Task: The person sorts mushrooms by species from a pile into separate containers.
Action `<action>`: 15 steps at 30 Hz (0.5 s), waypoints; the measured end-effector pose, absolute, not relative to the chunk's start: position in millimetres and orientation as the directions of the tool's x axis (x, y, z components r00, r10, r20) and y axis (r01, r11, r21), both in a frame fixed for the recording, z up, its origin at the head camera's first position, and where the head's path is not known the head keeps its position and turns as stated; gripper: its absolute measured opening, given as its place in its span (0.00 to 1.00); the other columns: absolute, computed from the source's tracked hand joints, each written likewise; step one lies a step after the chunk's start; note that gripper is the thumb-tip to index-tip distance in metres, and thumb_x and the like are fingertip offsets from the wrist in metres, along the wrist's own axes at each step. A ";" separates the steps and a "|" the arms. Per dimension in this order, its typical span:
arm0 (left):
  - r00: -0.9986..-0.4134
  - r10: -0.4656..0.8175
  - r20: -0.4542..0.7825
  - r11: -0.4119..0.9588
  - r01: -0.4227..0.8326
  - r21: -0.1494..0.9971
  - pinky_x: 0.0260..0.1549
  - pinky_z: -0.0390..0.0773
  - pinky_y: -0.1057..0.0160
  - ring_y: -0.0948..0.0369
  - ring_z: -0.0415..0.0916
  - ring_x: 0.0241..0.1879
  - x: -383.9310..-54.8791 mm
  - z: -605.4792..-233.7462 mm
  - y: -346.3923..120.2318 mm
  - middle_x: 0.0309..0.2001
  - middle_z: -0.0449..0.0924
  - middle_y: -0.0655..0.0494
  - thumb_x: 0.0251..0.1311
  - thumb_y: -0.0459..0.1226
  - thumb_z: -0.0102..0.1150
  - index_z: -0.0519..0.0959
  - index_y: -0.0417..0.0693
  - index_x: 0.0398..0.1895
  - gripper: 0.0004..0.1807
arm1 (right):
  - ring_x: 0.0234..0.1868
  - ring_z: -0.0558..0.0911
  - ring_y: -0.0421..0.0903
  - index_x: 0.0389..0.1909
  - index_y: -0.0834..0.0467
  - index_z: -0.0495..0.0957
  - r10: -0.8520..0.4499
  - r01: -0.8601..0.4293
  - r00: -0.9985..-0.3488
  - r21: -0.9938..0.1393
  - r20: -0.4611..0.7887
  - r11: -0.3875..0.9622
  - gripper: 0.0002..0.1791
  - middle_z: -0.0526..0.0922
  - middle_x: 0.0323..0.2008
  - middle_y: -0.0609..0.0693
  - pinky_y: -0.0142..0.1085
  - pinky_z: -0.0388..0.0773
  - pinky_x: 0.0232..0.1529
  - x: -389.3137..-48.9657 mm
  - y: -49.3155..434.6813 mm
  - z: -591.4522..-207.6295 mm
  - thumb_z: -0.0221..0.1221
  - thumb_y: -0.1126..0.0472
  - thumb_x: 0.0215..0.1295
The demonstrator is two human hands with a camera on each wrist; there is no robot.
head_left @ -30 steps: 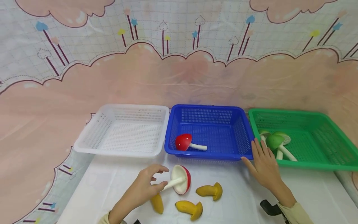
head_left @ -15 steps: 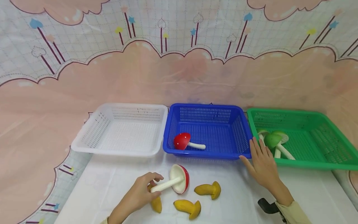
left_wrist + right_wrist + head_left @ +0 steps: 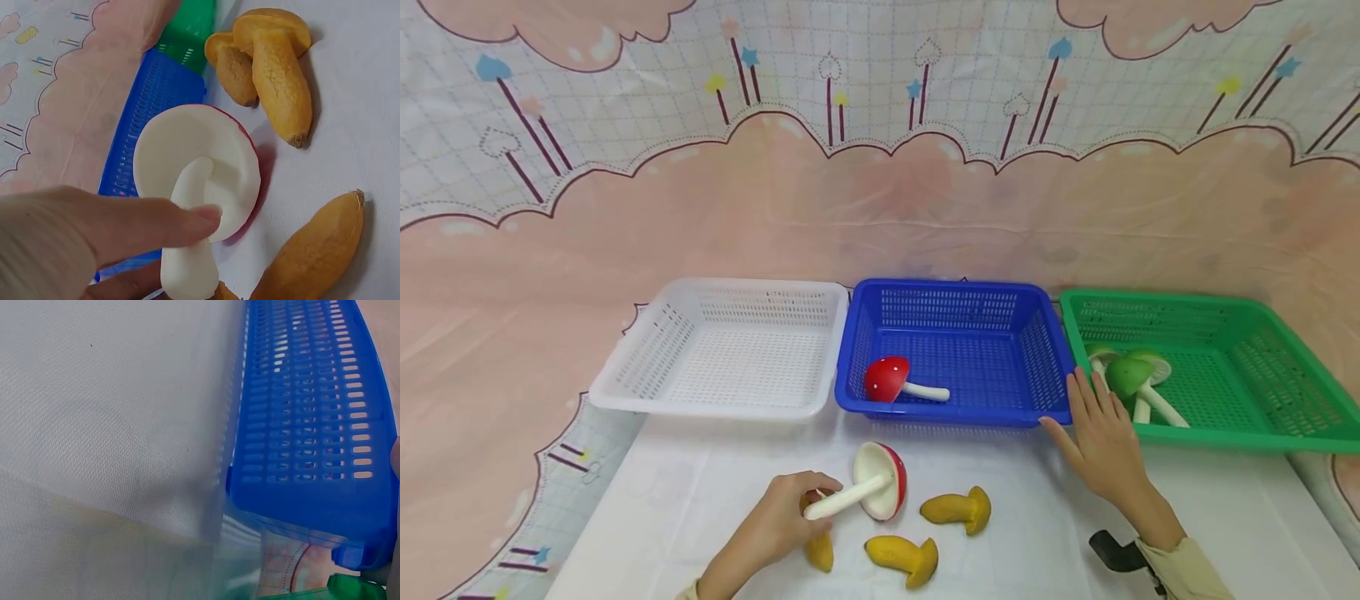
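**Left hand (image 3: 775,518) pinches red mushroom (image 3: 883,495) by its stem**

The mushroom is on the near side of the blue basket (image 3: 992,414), its stem running from the left hand rightward and slightly away to the cap, whose pale underside faces the grip. The right hand (image 3: 1105,446), well apart, has its fingers nearly straight at the basket's corner. The left wrist view shows the thumb laid across the stem; only the head view shows a second mushroom (image 3: 886,379) inside the basket.
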State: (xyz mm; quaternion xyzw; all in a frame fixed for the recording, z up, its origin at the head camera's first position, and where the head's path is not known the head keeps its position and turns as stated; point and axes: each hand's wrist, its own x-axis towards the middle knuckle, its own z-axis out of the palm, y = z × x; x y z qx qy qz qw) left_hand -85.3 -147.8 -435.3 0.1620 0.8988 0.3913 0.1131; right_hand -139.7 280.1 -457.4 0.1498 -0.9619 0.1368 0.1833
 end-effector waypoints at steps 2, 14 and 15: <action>-0.926 0.372 -0.064 0.650 0.210 0.731 0.30 0.73 0.66 0.64 0.71 0.29 -85.2 -434.2 -146.6 0.29 0.80 0.59 0.42 0.26 0.70 0.83 0.42 0.40 0.17 | 0.69 0.52 0.66 0.69 0.70 0.53 -0.238 -0.339 -0.888 -0.208 0.393 0.918 0.42 0.55 0.69 0.68 0.61 0.53 0.63 -140.0 279.3 -456.5 0.53 0.45 0.67; -0.969 0.237 -0.068 0.618 0.097 0.780 0.16 0.70 0.70 0.67 0.66 0.18 -84.3 -431.8 -144.6 0.31 0.83 0.54 0.43 0.22 0.68 0.85 0.42 0.37 0.16 | 0.69 0.53 0.66 0.69 0.70 0.53 -0.233 -0.335 -0.891 -0.216 0.390 0.917 0.42 0.55 0.68 0.68 0.62 0.53 0.63 -139.2 280.1 -456.6 0.51 0.44 0.68; -0.971 0.231 -0.067 0.615 0.092 0.783 0.16 0.70 0.70 0.66 0.66 0.18 -84.2 -432.1 -144.7 0.31 0.83 0.54 0.42 0.22 0.68 0.85 0.43 0.37 0.16 | 0.69 0.53 0.66 0.69 0.70 0.53 -0.234 -0.335 -0.890 -0.215 0.390 0.917 0.42 0.55 0.68 0.68 0.62 0.53 0.63 -139.3 280.2 -456.6 0.51 0.44 0.68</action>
